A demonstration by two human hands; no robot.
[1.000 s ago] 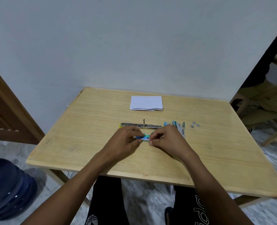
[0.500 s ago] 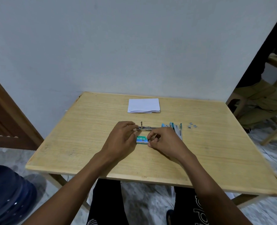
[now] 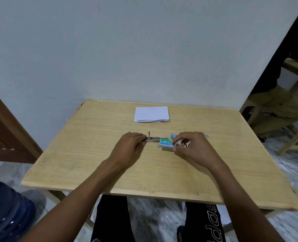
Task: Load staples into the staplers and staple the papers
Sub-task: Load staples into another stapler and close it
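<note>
An opened metal stapler (image 3: 153, 139) lies flat mid-table, its magazine exposed and a small pin standing up from it. My left hand (image 3: 129, 145) grips the stapler's left end with curled fingers. A small green-and-blue staple box (image 3: 166, 143) lies just right of the stapler, and my right hand (image 3: 191, 145) pinches its right end between thumb and fingers. A stack of white papers (image 3: 151, 114) rests at the back of the wooden table (image 3: 95, 154). Blue items (image 3: 172, 136) peek out behind my right hand, mostly hidden.
A wall rises directly behind the table. A blue water jug (image 3: 7, 213) stands on the floor at the lower left, and a wooden door (image 3: 3, 130) is at the left. Another person's legs (image 3: 273, 109) and wooden furniture are at the right.
My right hand has carried the staple box to the right, away from my left hand. My left hand has moved onto the stapler's left end. The camera has tilted up a little.
</note>
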